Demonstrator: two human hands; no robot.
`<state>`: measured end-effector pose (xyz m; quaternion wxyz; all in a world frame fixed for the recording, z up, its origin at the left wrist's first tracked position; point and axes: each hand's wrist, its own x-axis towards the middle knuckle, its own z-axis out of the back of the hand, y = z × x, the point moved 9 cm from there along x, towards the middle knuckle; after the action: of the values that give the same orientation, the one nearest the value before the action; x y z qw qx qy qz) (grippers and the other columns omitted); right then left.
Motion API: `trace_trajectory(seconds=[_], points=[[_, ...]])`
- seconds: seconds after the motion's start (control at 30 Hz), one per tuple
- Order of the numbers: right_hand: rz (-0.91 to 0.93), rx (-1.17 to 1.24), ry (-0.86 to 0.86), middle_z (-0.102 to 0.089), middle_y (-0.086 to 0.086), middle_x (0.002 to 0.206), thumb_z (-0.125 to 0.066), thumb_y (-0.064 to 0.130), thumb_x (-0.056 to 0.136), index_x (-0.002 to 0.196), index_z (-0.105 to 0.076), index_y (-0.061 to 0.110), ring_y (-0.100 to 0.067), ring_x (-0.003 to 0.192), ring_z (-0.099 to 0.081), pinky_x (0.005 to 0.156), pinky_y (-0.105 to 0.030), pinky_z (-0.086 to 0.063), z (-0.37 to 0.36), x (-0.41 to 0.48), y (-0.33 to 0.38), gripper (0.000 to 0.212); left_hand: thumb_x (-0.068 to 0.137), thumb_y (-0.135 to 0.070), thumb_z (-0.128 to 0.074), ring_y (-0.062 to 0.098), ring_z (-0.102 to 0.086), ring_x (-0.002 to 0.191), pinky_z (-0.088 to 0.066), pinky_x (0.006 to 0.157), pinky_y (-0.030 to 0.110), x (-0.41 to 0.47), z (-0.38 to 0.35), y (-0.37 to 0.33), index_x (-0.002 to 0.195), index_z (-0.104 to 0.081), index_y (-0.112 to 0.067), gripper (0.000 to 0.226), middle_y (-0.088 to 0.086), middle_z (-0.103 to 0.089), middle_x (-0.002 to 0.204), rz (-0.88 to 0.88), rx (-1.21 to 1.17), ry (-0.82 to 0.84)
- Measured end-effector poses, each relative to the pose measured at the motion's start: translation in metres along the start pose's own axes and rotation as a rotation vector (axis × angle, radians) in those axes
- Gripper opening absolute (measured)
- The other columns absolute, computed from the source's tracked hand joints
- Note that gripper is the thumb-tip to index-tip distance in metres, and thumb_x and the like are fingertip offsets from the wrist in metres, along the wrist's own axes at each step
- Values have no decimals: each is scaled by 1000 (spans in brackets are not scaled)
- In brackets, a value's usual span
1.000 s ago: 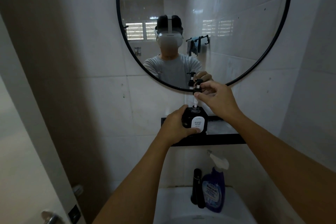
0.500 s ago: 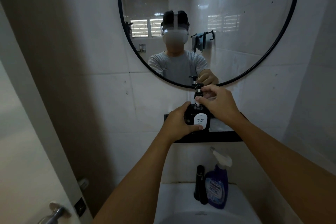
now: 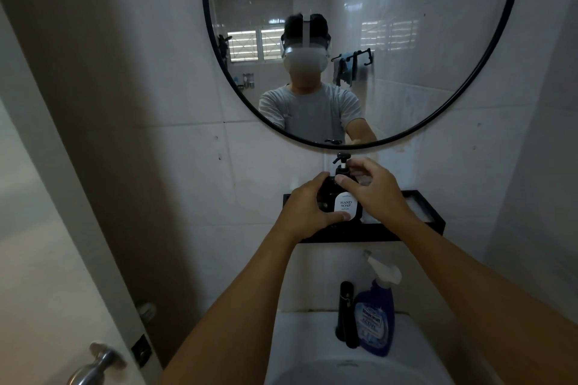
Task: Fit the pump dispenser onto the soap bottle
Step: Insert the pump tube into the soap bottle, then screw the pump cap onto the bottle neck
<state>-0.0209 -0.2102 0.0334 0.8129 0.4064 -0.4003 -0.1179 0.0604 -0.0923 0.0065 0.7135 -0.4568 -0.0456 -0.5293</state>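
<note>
The left hand is wrapped around the left side of the soap bottle, with its thumb laid across the bottom edge of the white label and its fingers curled behind the dark body. The right hand is closed on the collar of the pump, the thumb pressed against the near side at the bottle's neck and the fingers curved around the far side. The pump is seen upright in the bottle's neck, its white stem rising to a black head with the spout turned to the left; whether the collar is fully seated cannot be told, since the neck is covered by the right hand.

The bottle is held upright at the left part of a black shelf fixed to the tiled wall, and whether its base touches the shelf is hidden by the left hand. "HAND SOAP" is printed on the label, which faces the camera.

Above the shelf a round mirror with a thin black frame is hung, and a person in a grey shirt is reflected in it. Below the shelf a white sink is seen, with a blue spray bottle standing at its far rim and a black tap just to the left of it. At the near left a metal door handle is visible.
</note>
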Motion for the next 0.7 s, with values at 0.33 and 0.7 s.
trace_trajectory(seconds=[0.33, 0.7], points=[[-32, 48, 0, -57, 2, 116, -63, 20, 92, 120, -65, 14, 4, 93, -57, 80, -8, -41, -7, -5, -8, 29, 64, -41, -88, -17, -56, 89, -44, 68, 4, -1, 1, 0, 120, -46, -40, 70, -33, -56, 96, 1, -9, -11], [-27, 31, -170, -58, 2, 108, -75, 23, 83, 107, -63, 11, -10, 100, -58, 81, -14, -45, -1, -12, -4, 29, 66, -38, -88, -4, -62, 91, -54, 72, 20, 0, 0, 2, 117, -51, -32, 63, -15, -66, 105, 0, 3, -6]])
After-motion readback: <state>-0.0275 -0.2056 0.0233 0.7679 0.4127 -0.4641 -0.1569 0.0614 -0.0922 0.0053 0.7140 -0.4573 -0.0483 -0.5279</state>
